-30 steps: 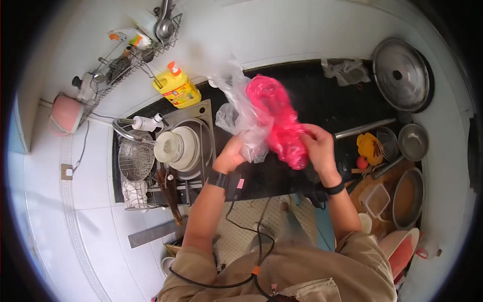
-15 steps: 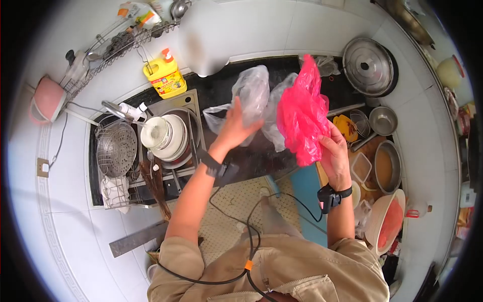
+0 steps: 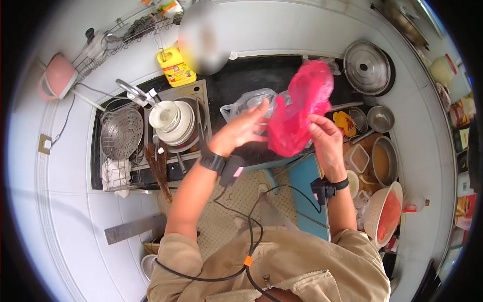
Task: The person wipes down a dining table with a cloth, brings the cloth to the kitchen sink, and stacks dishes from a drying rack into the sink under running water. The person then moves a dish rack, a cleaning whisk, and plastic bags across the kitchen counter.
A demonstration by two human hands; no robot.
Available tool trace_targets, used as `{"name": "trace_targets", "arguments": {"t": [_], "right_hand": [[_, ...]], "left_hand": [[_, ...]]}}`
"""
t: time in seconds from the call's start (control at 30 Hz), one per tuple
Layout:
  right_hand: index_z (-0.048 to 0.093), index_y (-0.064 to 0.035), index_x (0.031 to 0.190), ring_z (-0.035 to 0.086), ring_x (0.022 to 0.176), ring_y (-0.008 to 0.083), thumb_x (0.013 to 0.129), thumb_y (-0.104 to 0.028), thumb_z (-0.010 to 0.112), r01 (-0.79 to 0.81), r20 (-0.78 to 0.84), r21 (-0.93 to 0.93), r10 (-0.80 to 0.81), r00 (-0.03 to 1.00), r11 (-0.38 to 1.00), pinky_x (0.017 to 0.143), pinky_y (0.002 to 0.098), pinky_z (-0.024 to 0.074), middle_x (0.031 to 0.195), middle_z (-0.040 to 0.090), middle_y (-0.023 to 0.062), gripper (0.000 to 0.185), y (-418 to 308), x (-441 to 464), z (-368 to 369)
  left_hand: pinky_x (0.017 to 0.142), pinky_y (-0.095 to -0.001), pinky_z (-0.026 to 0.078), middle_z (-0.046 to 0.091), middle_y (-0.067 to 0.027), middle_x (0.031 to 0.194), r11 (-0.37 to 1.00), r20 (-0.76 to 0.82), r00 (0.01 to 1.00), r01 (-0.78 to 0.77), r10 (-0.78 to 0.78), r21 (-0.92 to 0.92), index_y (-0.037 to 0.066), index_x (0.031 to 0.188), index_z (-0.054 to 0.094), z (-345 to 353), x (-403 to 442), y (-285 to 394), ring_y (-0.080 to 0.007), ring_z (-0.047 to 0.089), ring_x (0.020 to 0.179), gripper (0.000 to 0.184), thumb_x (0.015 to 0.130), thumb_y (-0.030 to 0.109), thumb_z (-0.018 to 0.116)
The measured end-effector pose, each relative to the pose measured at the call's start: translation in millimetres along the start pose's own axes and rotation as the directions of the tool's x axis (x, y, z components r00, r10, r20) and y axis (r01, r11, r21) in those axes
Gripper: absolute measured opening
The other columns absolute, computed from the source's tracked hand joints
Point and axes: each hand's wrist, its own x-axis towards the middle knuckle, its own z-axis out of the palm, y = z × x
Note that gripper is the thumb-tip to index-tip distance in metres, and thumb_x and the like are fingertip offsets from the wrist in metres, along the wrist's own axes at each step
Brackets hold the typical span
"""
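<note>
A crumpled pink plastic bag (image 3: 302, 108) hangs over the black counter. My right hand (image 3: 326, 141) pinches its lower right edge between thumb and fingers. To the left of the bag is my left hand (image 3: 244, 128), its fingers spread and nothing gripped in it. Whether its fingertips touch the pink bag I cannot tell. Behind my left hand a clear plastic bag (image 3: 251, 99) lies on the counter, partly covered by the hand and the pink bag.
Stacked white bowls and plates (image 3: 173, 121) stand at the sink on the left, near a yellow detergent bottle (image 3: 177, 68). A pot lid (image 3: 367, 68) leans at the back right. Pans, a metal bowl of liquid (image 3: 385, 161) and a basin (image 3: 382, 214) crowd the right side.
The clear bag, raised beside my left hand before, now lies lower on the counter. My left hand has moved right, towards the pink bag, which has changed shape in my right hand.
</note>
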Motion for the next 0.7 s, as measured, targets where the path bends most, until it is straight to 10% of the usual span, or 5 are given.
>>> {"name": "trace_targets", "arguments": {"t": [0.1, 0.23, 0.3, 0.37, 0.7], "right_hand": [[0.061, -0.0012, 0.116, 0.062, 0.096, 0.011, 0.089, 0.004, 0.066, -0.051, 0.162, 0.053, 0.042, 0.986, 0.997, 0.087, 0.0243, 0.0501, 0.108, 0.067, 0.005, 0.028, 14, -9, 12], [0.051, -0.0024, 0.131, 0.063, 0.103, 0.0162, 0.087, 0.011, 0.057, -0.094, 0.148, 0.26, 0.056, 0.987, 0.961, 0.093, 0.0319, 0.0506, 0.112, 0.066, 0.0072, 0.047, 7, -16, 26], [0.047, -0.0038, 0.137, 0.06, 0.114, 0.0186, 0.087, 0.011, 0.051, -0.004, 0.137, 0.27, -0.034, 0.99, 0.963, 0.1, 0.0359, 0.0472, 0.125, 0.062, 0.0085, 0.053, 9, -12, 5], [0.045, -0.0044, 0.141, 0.057, 0.121, 0.024, 0.086, 0.008, 0.048, -0.025, 0.042, 0.286, 0.014, 0.999, 0.958, 0.104, 0.0413, 0.0445, 0.132, 0.059, 0.0106, 0.056, 7, -17, -2], [0.059, -0.0065, 0.116, 0.061, 0.107, 0.0188, 0.093, -0.015, 0.054, -0.387, 0.115, 0.373, 0.372, 0.921, 0.843, 0.095, 0.0382, 0.0478, 0.116, 0.065, 0.0063, 0.025, 55, -18, 29]], "left_hand": [[0.095, -0.0445, 0.05, 0.053, -0.0123, 0.136, 0.996, 0.01, 1.0, -0.023, 0.024, -0.088, 0.009, 0.155, 0.013, 4, -4, -36, -0.0288, 0.063, 0.108, 0.093, 0.09, 0.041, 0.071], [0.095, -0.0434, 0.051, 0.064, -0.0082, 0.12, 0.981, 0.253, 0.965, -0.025, 0.075, -0.193, 0.0, 0.136, 0.049, -26, -31, -74, -0.0234, 0.064, 0.109, 0.051, 0.092, 0.018, 0.068], [0.093, -0.0413, 0.052, 0.067, -0.0065, 0.114, 0.853, -0.057, 0.96, -0.269, 0.272, -0.448, 0.003, 0.118, 0.062, -47, -60, -83, -0.0215, 0.064, 0.108, 0.03, 0.091, 0.012, 0.069], [0.095, -0.0408, 0.051, 0.066, -0.0082, 0.118, 0.775, -0.289, 0.944, -0.298, 0.156, -0.557, 0.006, 0.115, 0.062, -85, -89, -96, -0.023, 0.062, 0.111, 0.027, 0.09, 0.012, 0.07], [0.11, -0.0534, 0.039, 0.057, -0.0115, 0.135, 0.622, -0.393, 0.874, -0.481, 0.286, -0.618, 0.008, 0.125, 0.056, -113, -202, -95, -0.029, 0.051, 0.129, 0.03, 0.096, 0.015, 0.062]]}}
